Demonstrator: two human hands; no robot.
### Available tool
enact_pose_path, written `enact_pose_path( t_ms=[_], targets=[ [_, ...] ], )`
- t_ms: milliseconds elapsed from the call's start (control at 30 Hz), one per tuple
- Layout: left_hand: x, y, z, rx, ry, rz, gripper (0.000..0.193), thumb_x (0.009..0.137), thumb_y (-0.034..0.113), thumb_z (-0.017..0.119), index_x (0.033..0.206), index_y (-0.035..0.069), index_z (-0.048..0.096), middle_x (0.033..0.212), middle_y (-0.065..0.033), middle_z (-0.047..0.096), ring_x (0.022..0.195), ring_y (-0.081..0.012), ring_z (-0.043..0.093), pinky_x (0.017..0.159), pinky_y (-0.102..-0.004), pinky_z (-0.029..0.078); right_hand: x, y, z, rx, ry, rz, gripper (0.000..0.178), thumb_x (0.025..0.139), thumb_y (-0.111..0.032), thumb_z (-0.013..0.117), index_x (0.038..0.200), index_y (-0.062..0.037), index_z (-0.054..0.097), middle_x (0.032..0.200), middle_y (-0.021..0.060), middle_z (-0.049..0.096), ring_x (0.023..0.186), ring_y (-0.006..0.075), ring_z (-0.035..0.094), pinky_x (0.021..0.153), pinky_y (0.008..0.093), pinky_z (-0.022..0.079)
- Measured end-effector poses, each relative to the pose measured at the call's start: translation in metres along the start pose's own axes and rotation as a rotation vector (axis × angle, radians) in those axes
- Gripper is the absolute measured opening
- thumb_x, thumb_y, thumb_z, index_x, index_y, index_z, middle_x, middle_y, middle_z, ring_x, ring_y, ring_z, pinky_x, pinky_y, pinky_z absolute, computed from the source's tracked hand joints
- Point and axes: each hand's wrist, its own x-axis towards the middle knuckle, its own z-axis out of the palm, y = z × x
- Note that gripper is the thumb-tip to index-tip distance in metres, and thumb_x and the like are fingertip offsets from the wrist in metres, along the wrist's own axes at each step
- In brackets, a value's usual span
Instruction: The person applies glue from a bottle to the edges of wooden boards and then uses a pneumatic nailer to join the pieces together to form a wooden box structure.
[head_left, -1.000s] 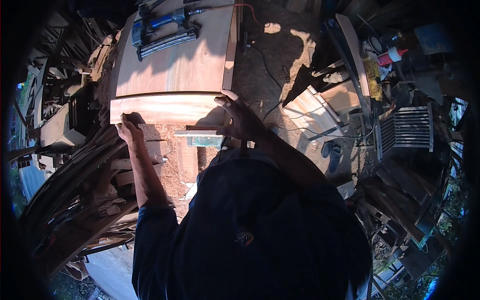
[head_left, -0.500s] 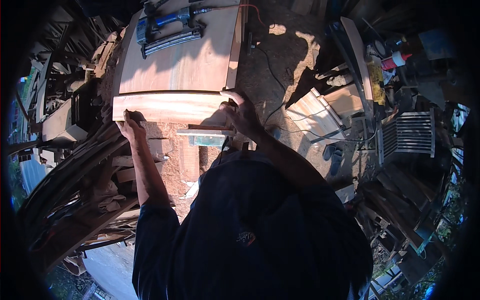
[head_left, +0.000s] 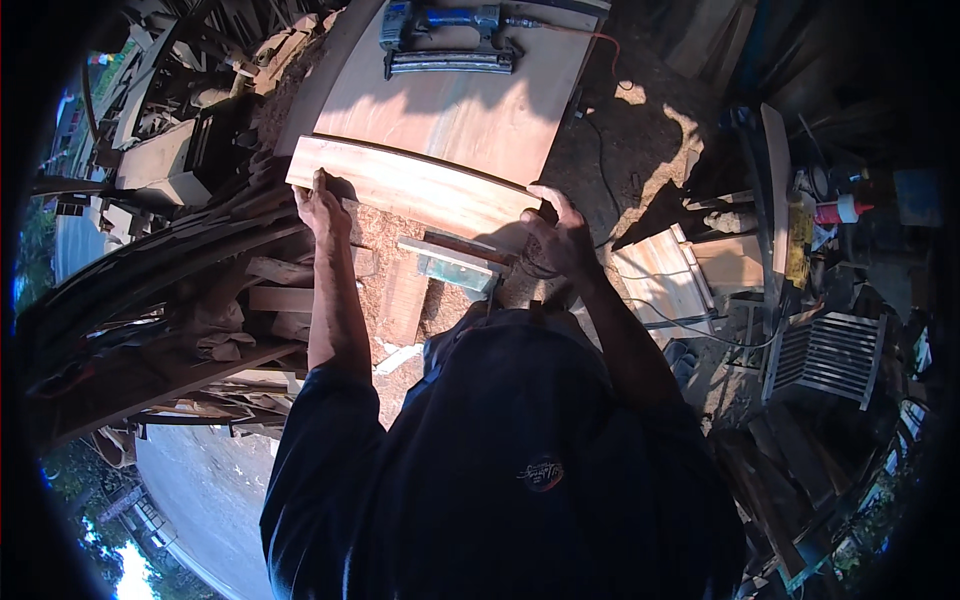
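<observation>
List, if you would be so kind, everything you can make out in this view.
Narrow board: one, pale wood, between the hands
Wide panel: one, pale wood, beyond the narrow board
Nail gun: one, blue and grey, on the wide panel
Hose: one, orange, leading from the nail gun
Bottle: one, red and white, at right
Slatted piece: one, grey, far right
Block: one, blue-green, nearer than the narrow board
Scrap wood: many pieces, brown and pale, left
Left hand: one, bare, on the narrow board's left end
Right hand: one, bare, at its right end
Shirt: one, dark, lower middle
</observation>
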Motion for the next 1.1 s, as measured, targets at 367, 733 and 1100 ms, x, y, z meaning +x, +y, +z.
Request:
enact_pose_path(
  t_ms=[367, 733, 1100],
  targets=[
    [-0.003, -0.014, 0.003, 0.095, -0.018, 0.197, 0.047, 0.099, 0.010, 0.065, 0.144, 0.006, 0.050, 0.120, -0.0096, 0.067, 0.104, -0.0187, 0.065, 0.085, -0.0305, 0.053, -0.001, 0.012, -0.002, 0.182, -0.088, 0.154, 0.053, 0.092, -0.025, 0.074, 0.134, 0.0018, 0.056, 0.110, 0.0121, 0.072, 0.101, 0.0148, 0.067, 0.090, 0.0315, 0.052],
    [-0.003, -0.001, 0.007, -0.002, 0.094, -0.017, 0.022, 0.099, 0.012, 0.068, 0.114, 0.004, 0.054, 0.107, -0.0093, 0.069, 0.093, -0.0154, 0.068, 0.076, -0.0287, 0.053, -0.004, -0.006, 0.014, 0.518, 0.009, 0.178, 0.067, 0.091, -0.012, 0.073, 0.147, 0.0004, 0.040, 0.132, 0.0149, 0.061, 0.118, 0.0195, 0.061, 0.104, 0.0337, 0.047],
    [-0.014, 0.022, -0.002, 1.438, -0.264, 0.929, 0.048, 0.093, 0.005, 0.063, 0.138, -0.005, 0.053, 0.110, -0.0248, 0.070, 0.101, -0.0391, 0.067, 0.090, -0.0401, 0.055, -0.009, 0.000, 0.047, 0.437, 0.172, 0.432, 0.069, 0.086, -0.022, 0.080, 0.142, 0.0009, 0.046, 0.132, 0.0178, 0.055, 0.120, 0.0296, 0.058, 0.103, 0.0412, 0.047]
  ],
)
